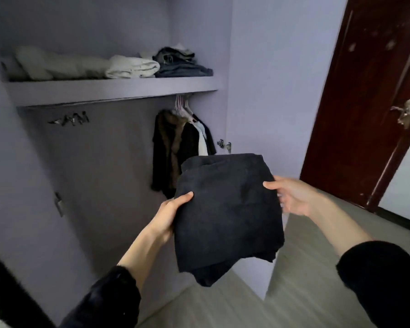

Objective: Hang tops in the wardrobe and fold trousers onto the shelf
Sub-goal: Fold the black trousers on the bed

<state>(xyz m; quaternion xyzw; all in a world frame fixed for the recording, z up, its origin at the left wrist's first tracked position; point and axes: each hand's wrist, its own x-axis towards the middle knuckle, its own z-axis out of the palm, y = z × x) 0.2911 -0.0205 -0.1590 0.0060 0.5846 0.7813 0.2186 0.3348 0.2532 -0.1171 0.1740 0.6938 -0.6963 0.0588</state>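
Head view. You hold a folded black pair of trousers (227,214) in mid-air in front of the open lilac wardrobe, between both hands. Left hand (169,216): thumb curled over the bundle's left edge, fingers hidden beneath, so gripping. Right hand (291,195): thumb laid on the right edge, fingers blurred under and behind the cloth; it appears to grip too, less firmly judged. The bundle tilts, far edge raised, near corner drooping at the bottom; its long axis runs away from you.

The lilac upper shelf (114,89) sits above and to the left of the bundle, well apart. On it: pale folded bedding (64,65) at left, a white folded cloth (133,67) in the middle, a stack of dark folded denim (182,65) at right. Dark coats on hangers (175,147) hang from the rail below, just behind the bundle's far edge.

Judgement: the coming move is up and leftward, the left hand being nearer the shelf. The drooping corner could unfold on the lift.

Dark red wooden door (365,102) stands at right.
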